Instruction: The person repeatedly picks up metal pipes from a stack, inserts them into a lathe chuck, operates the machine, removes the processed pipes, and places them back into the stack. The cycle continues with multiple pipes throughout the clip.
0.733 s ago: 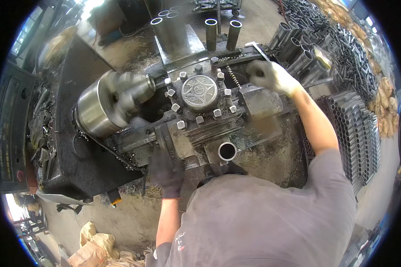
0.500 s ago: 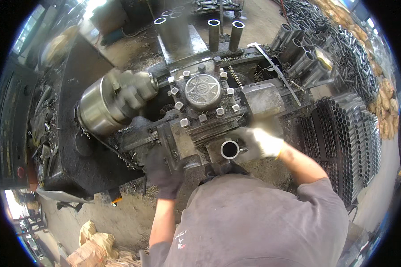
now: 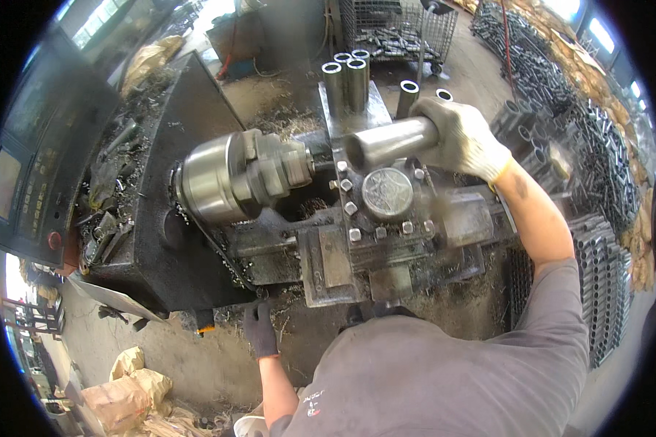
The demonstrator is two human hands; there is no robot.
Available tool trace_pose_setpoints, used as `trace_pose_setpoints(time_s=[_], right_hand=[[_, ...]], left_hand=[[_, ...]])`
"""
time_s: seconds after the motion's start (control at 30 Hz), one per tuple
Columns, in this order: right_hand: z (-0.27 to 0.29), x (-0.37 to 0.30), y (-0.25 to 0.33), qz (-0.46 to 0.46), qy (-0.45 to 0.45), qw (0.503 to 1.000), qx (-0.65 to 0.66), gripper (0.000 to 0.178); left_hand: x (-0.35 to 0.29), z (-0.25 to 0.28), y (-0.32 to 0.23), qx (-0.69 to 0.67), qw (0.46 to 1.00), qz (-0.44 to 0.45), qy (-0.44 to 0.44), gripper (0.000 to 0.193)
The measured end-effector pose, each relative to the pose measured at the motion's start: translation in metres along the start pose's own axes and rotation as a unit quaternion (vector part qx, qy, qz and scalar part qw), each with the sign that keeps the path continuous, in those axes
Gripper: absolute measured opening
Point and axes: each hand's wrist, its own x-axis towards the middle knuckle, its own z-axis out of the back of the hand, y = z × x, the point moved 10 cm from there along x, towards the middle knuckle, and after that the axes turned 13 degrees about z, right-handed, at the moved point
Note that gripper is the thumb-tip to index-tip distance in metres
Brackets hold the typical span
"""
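My right hand (image 3: 463, 138), in a pale knit glove, grips a shiny metal tube (image 3: 397, 140) by its right end. The tube lies nearly level above the lathe's tool post (image 3: 387, 194), its open end facing left. Lower left, my left hand (image 3: 260, 331), in a dark glove, is closed at the lathe's front edge, apparently around a thin lever (image 3: 262, 293) that is mostly hidden behind it. Left of the tool post, the lathe chuck (image 3: 215, 178) has a stepped metal fitting (image 3: 273, 167) on its face.
Several tubes (image 3: 356, 84) stand upright on a metal plate behind the tool post. More tubes (image 3: 525, 138) stand at the right, beside stacked tubes (image 3: 601, 284). A wire cart (image 3: 401, 36) is at the back. Paper sacks (image 3: 127, 393) lie lower left.
My right hand has carried the tube from in front of the tool post up and over it. My left hand has moved lower and closed. The chuck's fitting, blurred before, now looks sharp.
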Motion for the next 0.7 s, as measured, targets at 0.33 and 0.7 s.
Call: trace_pose_setpoints(time_s=[0.33, 0.7], right_hand=[[-0.221, 0.033, -0.079, 0.044, 0.297, 0.954, 0.011, 0.026], [-0.284, 0.024, -0.067, -0.068, 0.456, 0.869, 0.177, 0.055]], left_hand=[[0.039, 0.127, 0.136, -0.483, 0.829, 0.200, -0.198, 0.047], [0.053, 0.137, 0.112, -0.485, 0.818, 0.304, -0.062, 0.055]])
